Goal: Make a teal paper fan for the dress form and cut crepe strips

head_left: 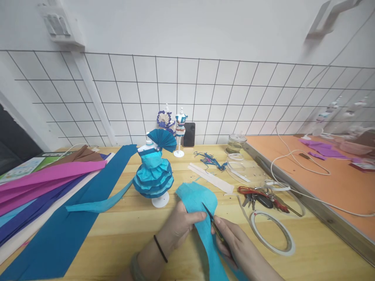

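A light blue strip of crepe paper (197,195) is pinched in my left hand (183,222), thumb on top and fingers beneath. Its tail hangs down toward the table's near edge. My right hand (234,242) is closed round a pair of scissors (217,229). Their dark tip lies over the paper, just right of my left thumb; the handles are mostly hidden in my fingers. Beyond my hands stands a small dress form (154,168) in a ruffled light and dark blue paper dress, with a pleated teal fan (163,139) at its shoulder.
Folded coloured paper (52,175) and a long teal sheet (96,203) cover the left. On the right lie a tape roll (288,244), keys (253,199) and a white strip (211,177). A phone (189,134) and another dress form (181,132) stand at the back.
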A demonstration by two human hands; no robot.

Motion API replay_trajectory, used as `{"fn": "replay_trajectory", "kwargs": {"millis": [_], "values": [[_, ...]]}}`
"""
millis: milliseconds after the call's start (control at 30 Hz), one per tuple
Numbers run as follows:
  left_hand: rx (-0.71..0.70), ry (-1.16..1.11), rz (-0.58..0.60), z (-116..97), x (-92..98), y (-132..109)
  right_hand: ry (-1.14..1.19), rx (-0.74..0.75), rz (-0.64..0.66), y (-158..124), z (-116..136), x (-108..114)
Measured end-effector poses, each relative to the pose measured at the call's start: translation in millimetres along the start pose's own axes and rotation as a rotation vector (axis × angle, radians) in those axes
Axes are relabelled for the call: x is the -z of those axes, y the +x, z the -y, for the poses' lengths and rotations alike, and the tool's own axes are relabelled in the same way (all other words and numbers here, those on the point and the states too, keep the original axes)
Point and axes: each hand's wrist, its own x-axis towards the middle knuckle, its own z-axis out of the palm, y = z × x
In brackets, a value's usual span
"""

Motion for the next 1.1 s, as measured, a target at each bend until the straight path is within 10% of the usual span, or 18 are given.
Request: {"fn": "replay_trajectory", "kwargs": {"millis": [1100], "values": [[-0.070,-0.075,-0.109,-5.2,4.3,1.3,-0.035,-0.021,0.001,-6.2,-0.3,1.5]]}}
